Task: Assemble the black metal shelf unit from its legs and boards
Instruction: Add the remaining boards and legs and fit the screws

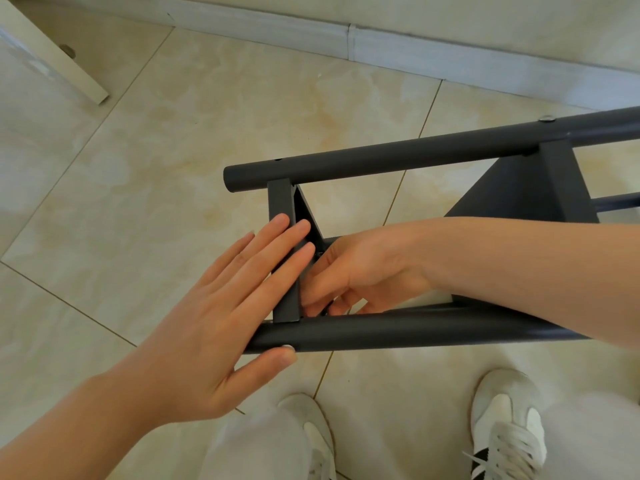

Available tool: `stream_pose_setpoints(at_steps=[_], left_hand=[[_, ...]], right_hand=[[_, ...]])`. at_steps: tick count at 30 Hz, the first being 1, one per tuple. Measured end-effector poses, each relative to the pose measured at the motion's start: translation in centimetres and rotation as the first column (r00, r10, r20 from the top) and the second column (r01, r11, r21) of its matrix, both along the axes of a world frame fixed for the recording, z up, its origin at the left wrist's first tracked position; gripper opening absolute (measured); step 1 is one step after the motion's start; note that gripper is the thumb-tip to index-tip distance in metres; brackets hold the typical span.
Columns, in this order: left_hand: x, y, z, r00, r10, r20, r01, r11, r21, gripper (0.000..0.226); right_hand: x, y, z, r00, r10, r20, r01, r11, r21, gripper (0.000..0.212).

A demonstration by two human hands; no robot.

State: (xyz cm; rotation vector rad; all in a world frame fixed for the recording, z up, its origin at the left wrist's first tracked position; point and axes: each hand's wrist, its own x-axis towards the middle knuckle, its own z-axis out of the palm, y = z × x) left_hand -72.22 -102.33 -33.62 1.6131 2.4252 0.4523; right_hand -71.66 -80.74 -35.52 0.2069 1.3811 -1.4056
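**Fingers (277,233) of left hand (207,323) flat on end board (282,202); shelf unit (512,188) on its side**

Far left: a cream flat panel (52,60) slants across the top corner. It lies on a glossy beige tile floor (173,161) with thin grout lines. A pale skirting (311,32) runs along the wall above.

Left hand: the four fingers are straight and pressed close together. They lie flat against the narrow folded edge of the end board, a matte black sheet-metal piece standing upright between two tubes. The thumb is spread apart from them, its tip touching the near leg (433,329), a smooth round black tube.

Right hand (356,271): it reaches in from the right, just behind the end board. Its fingers (320,284) are curled downward into the corner where board meets near leg. Cannot tell what they pinch, if anything; the fingertips are hidden there.

Frame: the far leg (381,162), also a round black tube, lies roughly parallel to the near leg, with the end board spanning the gap. Small holes dot its top. A triangular gusset shows inside the board's upper corner.

Right: a second board (554,174) also stands between the legs, broad face dark and flat. A round silvery screw head (547,118) sits on the far leg above it. Part of a third tube (616,201) shows beyond.

Bottom: two white laced shoes (502,424) stand on the tile just beside the near leg.
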Motion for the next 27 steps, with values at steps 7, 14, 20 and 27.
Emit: stream_pose_setpoints(at_steps=[7, 14, 20, 27], left_hand=[[0.10, -0.16, 0.12, 1.000, 0.006, 0.012, -0.006, 1.000, 0.010, 0.072], [0.05, -0.09, -0.01, 1.000, 0.005, 0.029, -0.006, 1.000, 0.019, 0.071], [-0.06, -0.09, -0.09, 1.000, 0.009, 0.030, -0.010, 1.000, 0.020, 0.072], [0.05, -0.16, -0.04, 1.000, 0.011, 0.020, -0.012, 1.000, 0.016, 0.072]], right_hand=[[-0.26, 0.20, 0.18, 0.999, -0.001, 0.034, 0.001, 1.000, 0.006, 0.006], [-0.21, -0.04, -0.24, 0.999, -0.013, 0.051, 0.012, 1.000, 0.022, 0.007], [-0.05, -0.54, -0.56, 0.998, -0.044, 0.033, 0.044, 0.999, 0.012, 0.005], [-0.21, -0.10, -0.39, 0.990, -0.107, 0.096, 0.114, 0.991, -0.073, 0.004]])
